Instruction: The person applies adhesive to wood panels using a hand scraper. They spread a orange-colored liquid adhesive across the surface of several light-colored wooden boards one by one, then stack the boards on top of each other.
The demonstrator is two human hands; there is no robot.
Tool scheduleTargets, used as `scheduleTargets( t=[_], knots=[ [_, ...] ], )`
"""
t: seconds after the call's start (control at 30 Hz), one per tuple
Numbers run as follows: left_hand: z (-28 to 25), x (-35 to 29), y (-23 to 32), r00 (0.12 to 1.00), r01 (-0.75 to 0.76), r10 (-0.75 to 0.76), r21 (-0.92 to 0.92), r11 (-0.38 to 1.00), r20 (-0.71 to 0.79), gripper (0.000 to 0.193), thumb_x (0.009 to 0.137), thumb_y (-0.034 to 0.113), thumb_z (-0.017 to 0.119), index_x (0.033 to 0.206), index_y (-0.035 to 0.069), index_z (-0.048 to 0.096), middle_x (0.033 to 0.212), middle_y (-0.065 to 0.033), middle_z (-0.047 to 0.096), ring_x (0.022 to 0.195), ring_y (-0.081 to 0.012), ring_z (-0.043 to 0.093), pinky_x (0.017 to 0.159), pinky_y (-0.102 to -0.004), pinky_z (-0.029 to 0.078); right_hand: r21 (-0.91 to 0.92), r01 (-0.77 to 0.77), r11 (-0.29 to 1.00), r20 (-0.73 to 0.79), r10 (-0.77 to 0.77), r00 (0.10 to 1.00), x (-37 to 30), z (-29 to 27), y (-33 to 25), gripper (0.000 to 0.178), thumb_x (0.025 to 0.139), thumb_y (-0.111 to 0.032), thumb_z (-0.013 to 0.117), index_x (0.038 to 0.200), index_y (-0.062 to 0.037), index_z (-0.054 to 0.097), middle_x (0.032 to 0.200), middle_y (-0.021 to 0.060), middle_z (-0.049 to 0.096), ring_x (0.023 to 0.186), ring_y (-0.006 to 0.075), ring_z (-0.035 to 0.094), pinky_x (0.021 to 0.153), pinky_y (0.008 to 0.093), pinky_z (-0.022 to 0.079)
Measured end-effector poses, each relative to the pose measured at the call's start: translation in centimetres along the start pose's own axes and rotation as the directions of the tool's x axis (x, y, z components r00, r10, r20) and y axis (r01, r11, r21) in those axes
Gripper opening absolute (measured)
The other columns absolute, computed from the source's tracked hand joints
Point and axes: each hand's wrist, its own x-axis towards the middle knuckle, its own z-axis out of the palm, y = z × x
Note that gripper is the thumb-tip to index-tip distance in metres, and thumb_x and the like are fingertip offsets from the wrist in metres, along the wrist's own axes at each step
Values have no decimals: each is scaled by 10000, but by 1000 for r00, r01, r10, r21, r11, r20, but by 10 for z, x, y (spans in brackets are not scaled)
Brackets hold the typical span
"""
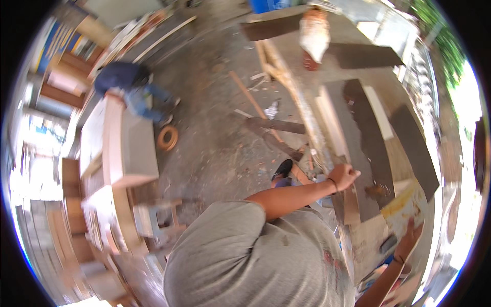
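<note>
My left hand [344,176], with a dark band at the wrist, is closed on the near edge of a brown wooden board [352,202] lying on a workbench. My right hand [410,234], also wearing a wristband, lies with fingers spread against the lower edge of a yellow-stained sheet [404,203]. A small brown blot or brush [377,190] lies between the two hands; I cannot tell which. Long dark-stained boards [369,128] stretch away across the bench beyond my left hand. My grey shirt fills the lower middle of the view.
Another person in a blue top and jeans [128,84] crouches on the concrete floor at upper left beside a pale wooden cabinet [130,148]. An orange ring [168,137], a small stool [156,217], loose planks [273,125] and a hanging white bag [314,36] are around.
</note>
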Motion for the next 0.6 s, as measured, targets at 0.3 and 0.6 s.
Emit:
scheduleTargets(
  t=[0.3,0.6],
  knots=[
    [-12,-17,5,994,104,-105,-84,991,-4,352,848,259,575,626,-14,561,522,-89,599,452,-167,609,475,-307,489,-145,187,972,143,-166,976,0,16,-21,410,845,-14,500,1247,63,471,1155,147,554,1043,242,533,916,353,413],
    [-53,-8,-16,959,283,-277,-197,939,58,332,842,269,625,670,0,533,586,-96,613,477,-134,601,424,-264,483,-278,767,578,693,-432,577,34,125,-42,382,679,48,500,1042,-16,599,963,159,620,906,336,582,802,406,464]
  ],
)
